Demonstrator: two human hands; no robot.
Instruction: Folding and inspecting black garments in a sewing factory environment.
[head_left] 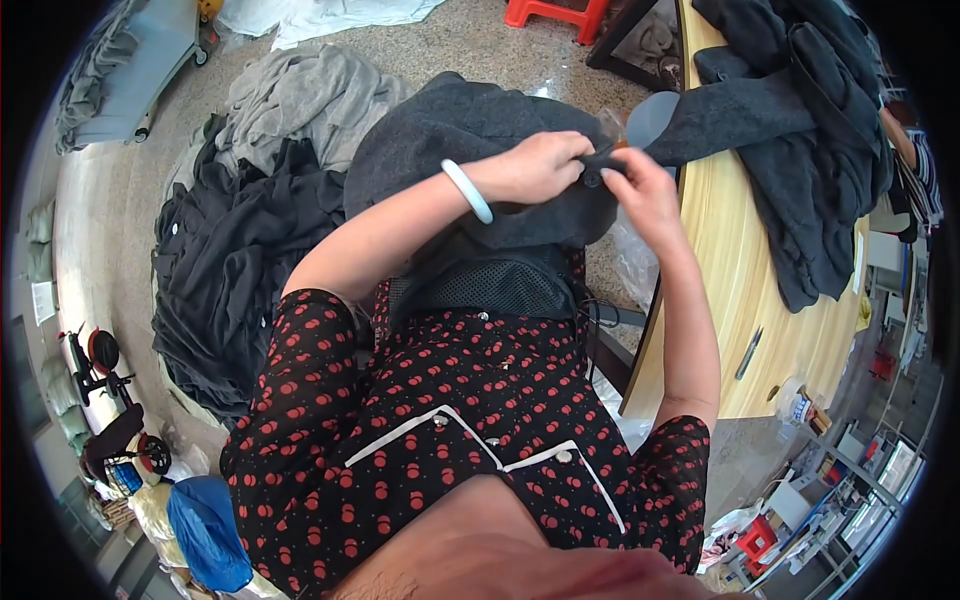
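Observation:
A dark grey knitted garment lies bunched across my lap. My left hand, with a pale bangle on its wrist, pinches the garment's edge between thumb and fingers. Close to its right, my right hand is closed on the same edge. A small dark button shows on the cloth between the hands. Just beyond the right hand are a round grey disc and a bit of orange, partly hidden by the fingers.
On my right, a wooden table bears a heap of dark garments and a slim pen-like tool. Black garments and light grey garments are piled at left. A red stool and a cart stand farther off.

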